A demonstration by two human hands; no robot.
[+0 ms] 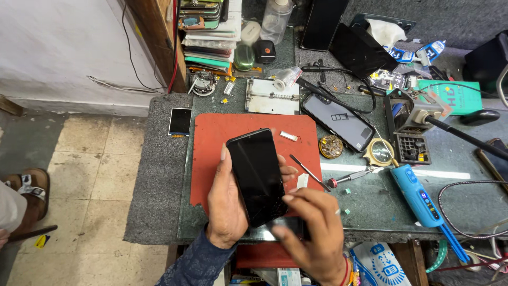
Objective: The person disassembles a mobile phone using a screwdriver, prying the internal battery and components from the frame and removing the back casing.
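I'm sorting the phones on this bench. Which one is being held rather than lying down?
The black phone over the red mat, gripped by the left hand; the others lie or lean farther back.
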